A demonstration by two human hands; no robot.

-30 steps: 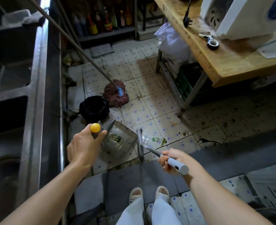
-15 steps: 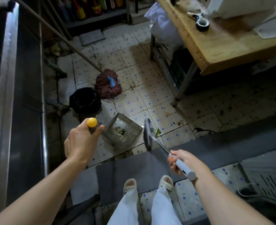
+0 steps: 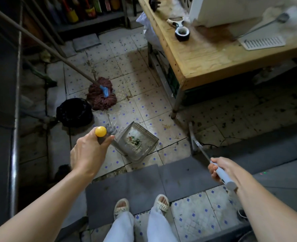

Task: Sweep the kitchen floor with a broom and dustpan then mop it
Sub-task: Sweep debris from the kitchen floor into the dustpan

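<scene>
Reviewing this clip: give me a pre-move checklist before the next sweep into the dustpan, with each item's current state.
1. Left hand grips the dustpan handle: ok.
2. Right hand grips the broom handle: ok.
3. Dustpan mouth flat on the floor: cannot tell; it looks tilted.
4. Collected debris sits inside the dustpan: ok.
5. Broom head beside the dustpan mouth: not ok; it is well off to the right.
6. Mop clear of the sweep path: ok, it lies beyond the dustpan.
</scene>
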